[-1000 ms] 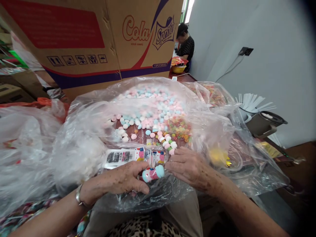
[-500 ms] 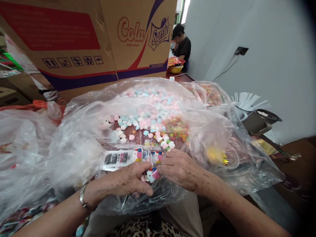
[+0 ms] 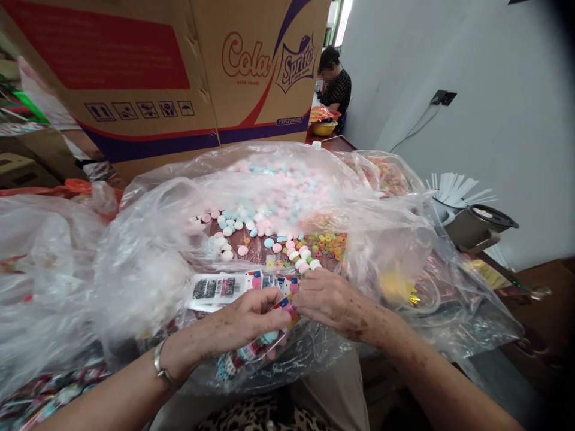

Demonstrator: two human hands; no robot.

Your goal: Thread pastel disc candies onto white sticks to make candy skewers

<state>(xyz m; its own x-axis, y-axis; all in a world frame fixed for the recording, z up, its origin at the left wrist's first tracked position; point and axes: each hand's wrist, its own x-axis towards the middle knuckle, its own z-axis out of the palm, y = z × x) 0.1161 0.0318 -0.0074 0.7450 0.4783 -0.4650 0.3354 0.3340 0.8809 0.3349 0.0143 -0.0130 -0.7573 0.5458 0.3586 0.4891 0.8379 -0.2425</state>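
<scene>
My left hand [image 3: 245, 320] is closed on a small colourful printed candy packet [image 3: 287, 306], thumb on top. Right beside it, my right hand [image 3: 335, 302] pinches with its fingertips at the packet's right edge. Below my left palm show teal and red patterned pieces [image 3: 238, 359] in clear wrap; whether they belong to the packet I cannot tell. Flat white printed packets [image 3: 224, 288] lie just beyond my left hand. Pink, white and blue candy tablets [image 3: 242, 250] and small fruit-coloured candy rings [image 3: 330, 244] lie farther back, near a row of tablets [image 3: 303, 258] by my right fingers.
Clear plastic sheeting [image 3: 153, 239] spreads over much of the table. A large cardboard box [image 3: 206, 78] stands behind. At right are a dark lidded jug [image 3: 476, 227] and a container of white sticks [image 3: 458, 188]. A person [image 3: 336, 84] sits at the back, near a yellow bowl [image 3: 323, 128].
My left hand has turned and risen slightly, tilting the packet. Teal and red pieces now show below the palm. My right hand stays at the packet's edge. The view has shifted slightly.
</scene>
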